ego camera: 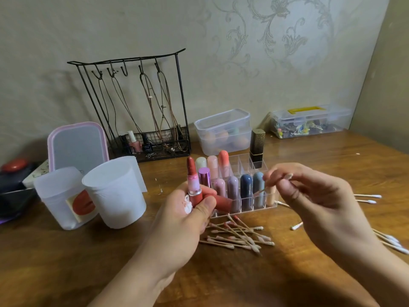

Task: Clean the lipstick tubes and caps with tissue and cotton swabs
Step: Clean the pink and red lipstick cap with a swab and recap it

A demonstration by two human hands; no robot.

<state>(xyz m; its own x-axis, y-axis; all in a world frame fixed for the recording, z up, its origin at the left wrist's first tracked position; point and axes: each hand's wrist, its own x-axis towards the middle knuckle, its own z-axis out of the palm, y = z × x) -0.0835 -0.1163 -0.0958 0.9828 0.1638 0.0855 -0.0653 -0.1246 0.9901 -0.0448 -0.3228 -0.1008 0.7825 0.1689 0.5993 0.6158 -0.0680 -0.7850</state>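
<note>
At frame centre, an open lipstick [194,182], its cap [218,201] and tissue [187,203], partly hidden, are gripped by the left hand [183,220]; a blurred cotton swab [274,183] is pinched by the right hand [314,200].

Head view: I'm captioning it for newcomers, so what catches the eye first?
Centre, the left hand holds an open red lipstick upright, while the right hand pinches a cotton swab. Behind them a clear organizer holds pastel tubes, and used swabs lie heaped on the wooden table.

Left hand [183,214] grips lipstick [193,180]; right hand [309,196] pinches swab [275,183].
</note>
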